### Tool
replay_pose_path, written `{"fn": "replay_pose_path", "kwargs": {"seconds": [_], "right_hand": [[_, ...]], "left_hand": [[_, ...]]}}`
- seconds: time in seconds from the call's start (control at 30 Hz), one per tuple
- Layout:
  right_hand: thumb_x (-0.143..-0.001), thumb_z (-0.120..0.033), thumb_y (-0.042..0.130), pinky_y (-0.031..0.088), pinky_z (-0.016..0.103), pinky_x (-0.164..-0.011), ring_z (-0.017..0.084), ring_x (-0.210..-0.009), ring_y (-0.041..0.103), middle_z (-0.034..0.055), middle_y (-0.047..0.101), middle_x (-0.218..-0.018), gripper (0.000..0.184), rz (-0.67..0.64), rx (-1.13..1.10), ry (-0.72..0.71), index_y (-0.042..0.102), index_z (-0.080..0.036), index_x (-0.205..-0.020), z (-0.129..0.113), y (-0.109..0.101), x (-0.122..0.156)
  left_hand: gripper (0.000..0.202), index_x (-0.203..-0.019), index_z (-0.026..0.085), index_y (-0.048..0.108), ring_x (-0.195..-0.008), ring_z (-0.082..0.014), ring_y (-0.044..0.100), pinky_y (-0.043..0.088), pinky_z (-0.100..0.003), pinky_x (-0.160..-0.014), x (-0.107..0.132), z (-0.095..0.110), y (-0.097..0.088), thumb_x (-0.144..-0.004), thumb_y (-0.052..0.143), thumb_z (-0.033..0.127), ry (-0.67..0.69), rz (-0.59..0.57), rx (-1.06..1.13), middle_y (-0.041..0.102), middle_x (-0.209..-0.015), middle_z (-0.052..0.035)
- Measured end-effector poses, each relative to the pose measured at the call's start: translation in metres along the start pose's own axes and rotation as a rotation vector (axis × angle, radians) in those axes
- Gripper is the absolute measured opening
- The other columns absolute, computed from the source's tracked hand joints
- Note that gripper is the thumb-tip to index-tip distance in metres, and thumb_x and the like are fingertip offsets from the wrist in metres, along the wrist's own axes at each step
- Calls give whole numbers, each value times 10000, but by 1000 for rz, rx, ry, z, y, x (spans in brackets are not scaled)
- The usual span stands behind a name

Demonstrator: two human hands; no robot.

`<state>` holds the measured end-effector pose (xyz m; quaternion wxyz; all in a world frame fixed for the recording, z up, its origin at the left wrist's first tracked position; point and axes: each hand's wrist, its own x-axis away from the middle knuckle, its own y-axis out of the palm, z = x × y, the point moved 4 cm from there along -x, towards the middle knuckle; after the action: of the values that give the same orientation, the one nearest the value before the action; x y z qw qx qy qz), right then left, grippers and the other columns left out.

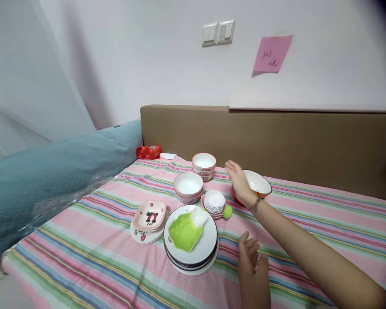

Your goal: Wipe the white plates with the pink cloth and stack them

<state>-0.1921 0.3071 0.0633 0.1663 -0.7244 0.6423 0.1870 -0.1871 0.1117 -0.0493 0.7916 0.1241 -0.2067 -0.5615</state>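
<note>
My right hand (241,182) is stretched out with straight fingers, in front of a large bowl (259,182) with a white inside and orange-red outside. It hides part of the bowl; whether it touches I cannot tell. Lower down, my left hand (254,270) hangs above the cloth, fingers slightly curled and thumb apart, holding nothing. To its left is a stack of round plates (209,240) topped by a green leaf-shaped dish (183,234) and a white spoon (199,216). Small white dishes (215,199) are piled behind, beside a green-ended piece (227,211).
Patterned bowls (203,161) are stacked near the headboard (186,128), with another bowl (188,184) before them. Square cat-print dishes (150,214) rest on round plates (138,237) at left. Red plastic rolls (149,151) lie at the back corner of the striped cloth (109,257).
</note>
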Motion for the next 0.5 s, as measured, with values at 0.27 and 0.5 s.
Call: {"fn": "replay_pose_path", "kwargs": {"seconds": [0.27, 0.5], "right_hand": [[-824, -275, 521, 585, 446, -747, 261, -894, 687, 146, 469, -1385, 363, 391, -65, 675, 531, -231, -1184, 59, -157, 41], [-856, -296, 395, 572, 548, -743, 295, -842, 709, 163, 570, -1281, 400, 181, -359, 863, 511, -180, -1221, 105, -101, 55]], "left_hand": [[618, -1248, 154, 471, -1098, -231, 582, 431, -297, -912, -8, 3, -7, -696, 640, 374, 30, 67, -8, 578, -1239, -171], [555, -1268, 162, 456, -1099, -217, 567, 426, -308, -931, -5, 6, -9, -768, 608, 346, 62, -4, -89, 558, -1269, -175]]}}
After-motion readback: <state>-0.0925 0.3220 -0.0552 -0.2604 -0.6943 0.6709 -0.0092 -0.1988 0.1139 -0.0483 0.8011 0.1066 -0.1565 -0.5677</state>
